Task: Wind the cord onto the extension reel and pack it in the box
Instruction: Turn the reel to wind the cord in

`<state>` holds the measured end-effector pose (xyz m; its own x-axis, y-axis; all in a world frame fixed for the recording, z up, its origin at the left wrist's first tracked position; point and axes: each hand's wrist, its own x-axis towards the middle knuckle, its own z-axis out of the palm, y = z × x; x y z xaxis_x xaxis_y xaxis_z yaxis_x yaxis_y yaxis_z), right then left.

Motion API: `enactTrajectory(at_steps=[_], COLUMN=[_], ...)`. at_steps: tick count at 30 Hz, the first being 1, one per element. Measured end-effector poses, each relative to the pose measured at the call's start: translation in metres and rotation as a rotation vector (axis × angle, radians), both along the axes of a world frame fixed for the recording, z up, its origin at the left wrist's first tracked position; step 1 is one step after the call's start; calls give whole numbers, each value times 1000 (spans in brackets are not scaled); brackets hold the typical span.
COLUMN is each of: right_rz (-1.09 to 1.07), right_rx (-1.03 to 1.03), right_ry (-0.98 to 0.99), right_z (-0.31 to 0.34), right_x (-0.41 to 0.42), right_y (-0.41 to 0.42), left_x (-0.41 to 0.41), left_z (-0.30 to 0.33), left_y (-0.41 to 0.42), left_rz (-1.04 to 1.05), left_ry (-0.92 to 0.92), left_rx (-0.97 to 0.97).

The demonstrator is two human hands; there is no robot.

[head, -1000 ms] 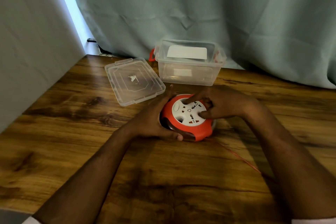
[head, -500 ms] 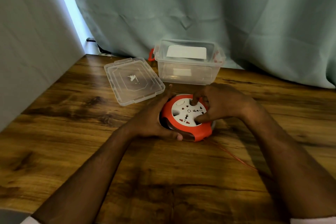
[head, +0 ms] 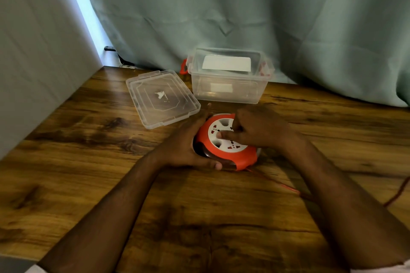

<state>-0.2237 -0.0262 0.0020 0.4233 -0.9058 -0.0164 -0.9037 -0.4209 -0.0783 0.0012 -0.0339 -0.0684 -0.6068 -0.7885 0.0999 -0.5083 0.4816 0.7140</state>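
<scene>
The extension reel [head: 226, 142] sat on the desk [head: 93, 162] just before the box [head: 228, 80]. My left hand [head: 184, 146] gripped its rim; my right hand [head: 253, 131] curled fingers into its face. I judged steady turns would keep the cord [head: 281, 184] feeding flat.

reel [head: 230, 157]: orange rim, white socket face up, flat mid-bench | cord [head: 288, 186]: thin orange, trails toward right edge | box [head: 228, 82]: clear, lidless, upright at far edge
</scene>
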Motion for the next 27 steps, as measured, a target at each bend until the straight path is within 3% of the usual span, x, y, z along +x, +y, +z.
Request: enactTrajectory(at_steps=[6, 12, 27], right_rz=[6, 4, -47], right_rx=[136, 193, 142], right_ry=[-72, -24, 35], right_z=[18, 17, 20], right_x=[-17, -24, -17], right_y=[1, -1, 7], left_x=[3, 4, 4], left_z=[0, 2, 2], left_y=[0, 1, -2], left_rz=[-3, -35, -56], left_ry=[-29, 5, -25], left_rx=[-7, 19, 37])
